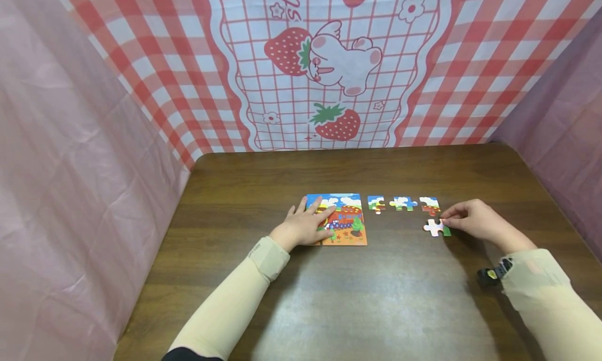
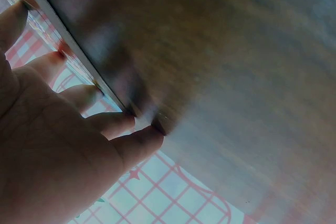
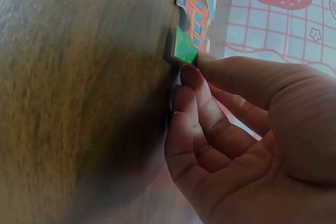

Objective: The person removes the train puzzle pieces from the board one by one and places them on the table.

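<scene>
My left hand [image 1: 302, 226] rests with spread fingers on a square picture board [image 1: 351, 236] showing a red train, clouds and trees. In the left wrist view, fingertips [image 2: 144, 142] touch along the board's edge [image 2: 84, 59]. To the right, my right hand [image 1: 477, 222] pinches the right end of a jigsaw piece [image 1: 433, 228] between thumb and fingers. That end is green in the right wrist view, where orange and blue parts of the piece [image 3: 193, 11] also show. Just above it lies another jigsaw piece [image 1: 430, 203] with red and white on it.
Two more jigsaw pieces, one near the board [image 1: 375, 202] and one in the middle [image 1: 403, 203], lie in a row on the brown wooden table [image 1: 367, 309]. A strawberry-patterned cloth [image 1: 400, 105] hangs behind the table, with a pink curtain [image 1: 94, 167] at the left.
</scene>
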{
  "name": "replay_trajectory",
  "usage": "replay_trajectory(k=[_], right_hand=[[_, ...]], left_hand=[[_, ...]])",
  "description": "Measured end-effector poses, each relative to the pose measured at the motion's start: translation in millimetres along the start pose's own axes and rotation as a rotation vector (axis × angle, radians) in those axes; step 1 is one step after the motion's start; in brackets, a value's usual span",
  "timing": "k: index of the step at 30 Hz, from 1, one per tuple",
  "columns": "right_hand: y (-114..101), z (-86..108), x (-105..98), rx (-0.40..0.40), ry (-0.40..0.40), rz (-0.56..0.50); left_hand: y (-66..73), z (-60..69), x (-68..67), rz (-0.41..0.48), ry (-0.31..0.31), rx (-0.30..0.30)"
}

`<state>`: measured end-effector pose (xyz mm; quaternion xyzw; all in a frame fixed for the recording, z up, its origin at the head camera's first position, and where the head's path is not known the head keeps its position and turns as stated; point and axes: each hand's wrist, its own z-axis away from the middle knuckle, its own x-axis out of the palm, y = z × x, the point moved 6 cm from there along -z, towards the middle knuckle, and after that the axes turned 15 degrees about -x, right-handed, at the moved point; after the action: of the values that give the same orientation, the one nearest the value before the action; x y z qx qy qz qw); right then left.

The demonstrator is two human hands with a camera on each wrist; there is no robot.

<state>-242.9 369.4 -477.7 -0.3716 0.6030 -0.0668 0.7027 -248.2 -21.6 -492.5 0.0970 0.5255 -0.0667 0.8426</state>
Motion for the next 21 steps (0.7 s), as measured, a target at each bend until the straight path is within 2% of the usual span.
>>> replay_trajectory(k=[21], right_hand=[[0.8,-0.5,1.0,0.019,-0.009,-0.013]], left_hand=[[-0.3,0.2,0.2,-0.011,0.007,-0.001]])
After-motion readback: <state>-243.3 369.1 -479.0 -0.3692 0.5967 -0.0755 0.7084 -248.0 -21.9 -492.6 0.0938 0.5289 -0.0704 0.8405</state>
